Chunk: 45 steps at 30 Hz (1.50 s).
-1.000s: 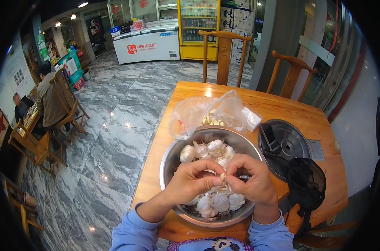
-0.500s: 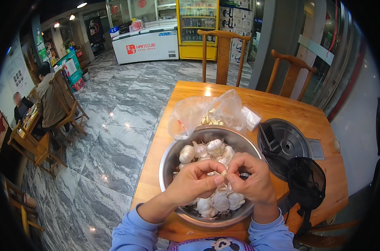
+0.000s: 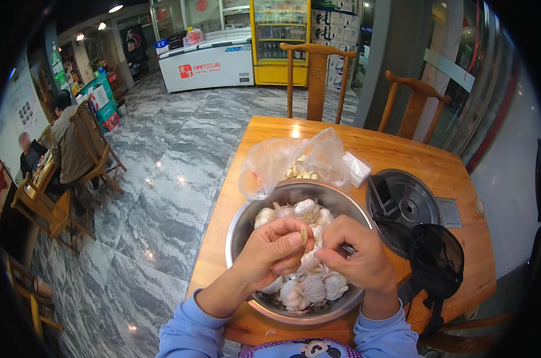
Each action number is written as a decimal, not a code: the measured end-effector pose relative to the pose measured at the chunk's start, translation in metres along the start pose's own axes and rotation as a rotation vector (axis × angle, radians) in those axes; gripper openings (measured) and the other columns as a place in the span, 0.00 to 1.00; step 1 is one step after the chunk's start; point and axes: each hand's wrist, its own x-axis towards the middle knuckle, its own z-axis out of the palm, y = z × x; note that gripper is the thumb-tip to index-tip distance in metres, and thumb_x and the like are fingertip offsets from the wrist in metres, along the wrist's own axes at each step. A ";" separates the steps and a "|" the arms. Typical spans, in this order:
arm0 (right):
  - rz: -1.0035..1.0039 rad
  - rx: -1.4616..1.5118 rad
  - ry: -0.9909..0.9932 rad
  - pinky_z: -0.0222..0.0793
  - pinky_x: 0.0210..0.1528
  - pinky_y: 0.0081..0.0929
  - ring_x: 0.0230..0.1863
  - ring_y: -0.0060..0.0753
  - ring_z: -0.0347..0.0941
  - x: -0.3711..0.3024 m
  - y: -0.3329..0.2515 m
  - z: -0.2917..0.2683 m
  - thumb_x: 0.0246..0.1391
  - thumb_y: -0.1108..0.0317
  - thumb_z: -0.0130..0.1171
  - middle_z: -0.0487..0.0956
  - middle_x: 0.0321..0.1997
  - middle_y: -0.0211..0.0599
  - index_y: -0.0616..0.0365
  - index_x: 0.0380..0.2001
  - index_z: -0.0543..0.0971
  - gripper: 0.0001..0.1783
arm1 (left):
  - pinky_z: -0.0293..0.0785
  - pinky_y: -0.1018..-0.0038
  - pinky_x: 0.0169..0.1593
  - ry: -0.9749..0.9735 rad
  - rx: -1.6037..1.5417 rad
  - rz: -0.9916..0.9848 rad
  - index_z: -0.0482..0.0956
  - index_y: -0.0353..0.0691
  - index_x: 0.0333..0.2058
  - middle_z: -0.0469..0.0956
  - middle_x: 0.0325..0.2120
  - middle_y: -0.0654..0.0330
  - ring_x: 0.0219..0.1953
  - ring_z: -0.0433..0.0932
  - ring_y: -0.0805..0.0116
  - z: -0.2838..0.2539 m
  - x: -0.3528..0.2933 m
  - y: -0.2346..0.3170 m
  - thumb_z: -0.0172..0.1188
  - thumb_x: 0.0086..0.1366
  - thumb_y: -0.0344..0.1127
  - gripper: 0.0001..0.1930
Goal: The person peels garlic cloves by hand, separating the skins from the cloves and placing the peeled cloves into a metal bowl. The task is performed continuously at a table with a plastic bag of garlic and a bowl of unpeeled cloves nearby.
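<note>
Above a wide steel bowl (image 3: 242,224) full of whole white garlic bulbs (image 3: 314,289), my left hand (image 3: 269,247) pinches a garlic clove (image 3: 304,235) between thumb and fingers. Just to its right, my right hand (image 3: 360,255) is closed, thumb against the curled fingers. Its fingertips are a small gap away from the clove, and whatever they may hold is too small to make out. Behind the bowl lies a clear plastic bag (image 3: 263,162), with peeled pale cloves (image 3: 302,173) in its opening.
The bowl stands on a wooden table (image 3: 219,250). To its right are a black round pan-like piece (image 3: 395,185), a black mesh bag (image 3: 440,259) and a white box (image 3: 357,169). Wooden chairs (image 3: 318,71) stand beyond. At far left a person (image 3: 70,143) sits at another table.
My hands have come apart slightly. The left now holds the clove upright, a little to the left, and the right has drawn off it.
</note>
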 end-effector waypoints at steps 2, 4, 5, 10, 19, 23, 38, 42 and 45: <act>0.070 0.095 0.115 0.66 0.26 0.16 0.25 0.21 0.71 -0.002 0.000 0.006 0.45 0.80 0.62 0.74 0.27 0.33 0.61 0.29 0.73 0.08 | 0.51 0.85 0.16 -0.029 0.002 0.018 0.73 0.35 0.39 0.76 0.30 0.59 0.13 0.58 0.84 -0.002 0.000 -0.002 0.56 0.63 0.33 0.08; 0.047 0.015 0.137 0.67 0.28 0.17 0.27 0.23 0.72 -0.002 -0.001 0.008 0.45 0.81 0.62 0.75 0.28 0.34 0.61 0.31 0.74 0.10 | 0.51 0.85 0.16 0.011 0.021 0.020 0.73 0.35 0.38 0.76 0.29 0.59 0.13 0.59 0.84 -0.002 0.000 -0.005 0.57 0.63 0.31 0.08; 0.028 -0.011 0.151 0.68 0.28 0.18 0.28 0.24 0.73 -0.003 -0.002 0.008 0.45 0.81 0.62 0.75 0.29 0.34 0.61 0.33 0.74 0.10 | 0.52 0.85 0.16 0.026 0.024 0.024 0.74 0.35 0.38 0.77 0.29 0.59 0.13 0.59 0.84 -0.002 0.000 -0.005 0.57 0.62 0.30 0.07; -0.038 -0.097 0.135 0.68 0.28 0.19 0.27 0.27 0.73 0.000 -0.002 0.010 0.45 0.81 0.61 0.75 0.30 0.36 0.60 0.34 0.75 0.11 | 0.52 0.85 0.16 0.104 0.109 0.036 0.74 0.34 0.37 0.76 0.26 0.61 0.14 0.60 0.84 0.002 -0.003 -0.006 0.60 0.61 0.30 0.08; 0.008 -0.092 0.166 0.67 0.27 0.22 0.26 0.29 0.73 -0.001 -0.002 0.011 0.44 0.81 0.62 0.76 0.29 0.36 0.60 0.31 0.75 0.10 | 0.52 0.86 0.18 0.224 0.312 0.073 0.75 0.35 0.36 0.72 0.20 0.69 0.17 0.60 0.87 0.006 -0.005 -0.006 0.62 0.59 0.31 0.09; -0.037 -0.147 0.151 0.68 0.27 0.22 0.26 0.30 0.74 -0.001 0.000 0.010 0.44 0.81 0.62 0.76 0.29 0.37 0.60 0.31 0.75 0.10 | 0.52 0.86 0.18 0.221 0.338 0.067 0.75 0.35 0.36 0.71 0.20 0.70 0.17 0.60 0.87 0.005 -0.005 -0.006 0.63 0.59 0.31 0.09; 0.017 -0.144 0.112 0.65 0.22 0.19 0.22 0.23 0.71 0.000 0.000 0.006 0.40 0.82 0.62 0.75 0.26 0.32 0.59 0.27 0.73 0.10 | 0.51 0.87 0.18 0.214 0.356 0.017 0.74 0.37 0.37 0.71 0.21 0.70 0.16 0.60 0.87 0.007 -0.004 -0.001 0.60 0.61 0.33 0.08; 0.012 -0.161 0.130 0.61 0.23 0.13 0.21 0.14 0.65 -0.003 -0.001 0.006 0.37 0.84 0.59 0.72 0.24 0.28 0.61 0.23 0.73 0.09 | 0.51 0.85 0.18 0.204 0.149 0.015 0.72 0.38 0.37 0.72 0.23 0.66 0.15 0.57 0.84 0.003 -0.004 0.001 0.57 0.63 0.33 0.07; 0.040 -0.169 0.134 0.60 0.22 0.14 0.20 0.15 0.65 -0.005 -0.002 0.003 0.38 0.83 0.59 0.73 0.23 0.29 0.61 0.23 0.73 0.08 | 0.47 0.85 0.16 0.128 0.028 -0.017 0.71 0.38 0.39 0.70 0.22 0.66 0.13 0.55 0.84 -0.001 -0.002 0.006 0.53 0.65 0.34 0.07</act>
